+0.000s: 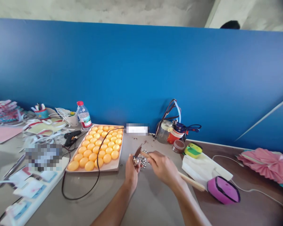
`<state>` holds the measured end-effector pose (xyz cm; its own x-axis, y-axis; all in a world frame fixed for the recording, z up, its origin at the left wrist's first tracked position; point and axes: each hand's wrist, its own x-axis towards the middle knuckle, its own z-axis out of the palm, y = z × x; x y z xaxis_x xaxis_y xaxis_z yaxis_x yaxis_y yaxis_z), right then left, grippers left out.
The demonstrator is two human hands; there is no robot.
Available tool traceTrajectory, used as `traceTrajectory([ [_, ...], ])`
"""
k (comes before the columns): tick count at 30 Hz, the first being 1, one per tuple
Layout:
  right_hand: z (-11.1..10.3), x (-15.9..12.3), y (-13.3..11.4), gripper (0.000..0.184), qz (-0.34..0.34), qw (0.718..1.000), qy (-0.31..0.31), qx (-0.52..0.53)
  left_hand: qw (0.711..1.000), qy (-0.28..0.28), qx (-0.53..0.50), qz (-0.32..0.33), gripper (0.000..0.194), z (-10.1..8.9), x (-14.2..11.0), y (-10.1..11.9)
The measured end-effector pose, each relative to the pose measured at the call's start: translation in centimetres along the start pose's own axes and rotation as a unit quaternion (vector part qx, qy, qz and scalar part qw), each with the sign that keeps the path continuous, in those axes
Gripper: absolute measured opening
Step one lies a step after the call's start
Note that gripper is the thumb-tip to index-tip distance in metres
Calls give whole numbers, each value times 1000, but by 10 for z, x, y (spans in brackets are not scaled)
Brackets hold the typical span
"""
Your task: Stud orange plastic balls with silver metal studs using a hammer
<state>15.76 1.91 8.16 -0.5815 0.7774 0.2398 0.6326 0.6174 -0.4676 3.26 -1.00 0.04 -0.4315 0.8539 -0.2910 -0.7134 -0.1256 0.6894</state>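
My left hand (pixel 131 169) is closed near the middle of the table, fingers round small shiny silver beads (pixel 136 161). A thin dark brown pointed piece (pixel 138 151) stands up from its fingertips; I cannot make out what it is. My right hand (pixel 163 166) grips a pale wooden stick (pixel 192 182) that runs from lower right to upper left. The stick's far end reaches close to the brown piece and the left fingers; whether they touch is unclear. More silver beads (pixel 145 163) lie loose on the table between my hands.
Left of my hands is a tray (pixel 119 157) of orange balls, crossed by a black cable (pixel 82 198). A water bottle (pixel 84 116), glue gun (pixel 72 138) and power strip (pixel 35 202) are farther left. A glass jar (pixel 163 133) and purple roll (pixel 223 190) are right.
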Motion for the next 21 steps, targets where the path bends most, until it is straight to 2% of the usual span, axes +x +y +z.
traceTrajectory([
  [3, -3, 0, 0, 20, 10, 999, 47, 26, 999, -24, 38, 27, 38, 1, -1, 0],
  [4, -3, 0, 1, 20, 10, 999, 43, 30, 998, -26, 40, 30, 38, 0, 0, 0],
  [8, 2, 0, 5, 17, 33, 999, -37, 2, 1000, -16, 8, 13, 37, 0, 1, 0],
  [10, 5, 2, 10, 18, 50, 998, -30, -1, 1000, -16, -9, 5, 36, 0, 1, 1],
  [14, 12, 8, 30, 20, 85, 994, 69, 10, 999, -20, -50, -7, 34, 1, 0, 5],
  [16, 19, 12, 43, 21, 112, 989, 96, 5, 997, -15, -80, -11, 32, 1, 0, 7],
  [18, 28, 16, 56, 22, 145, 985, 91, -8, 995, -14, -102, -14, 32, 0, 1, 8],
  [21, 46, 19, 74, 22, 187, 981, 45, -7, 993, -25, -111, -23, 29, -2, 4, 9],
])
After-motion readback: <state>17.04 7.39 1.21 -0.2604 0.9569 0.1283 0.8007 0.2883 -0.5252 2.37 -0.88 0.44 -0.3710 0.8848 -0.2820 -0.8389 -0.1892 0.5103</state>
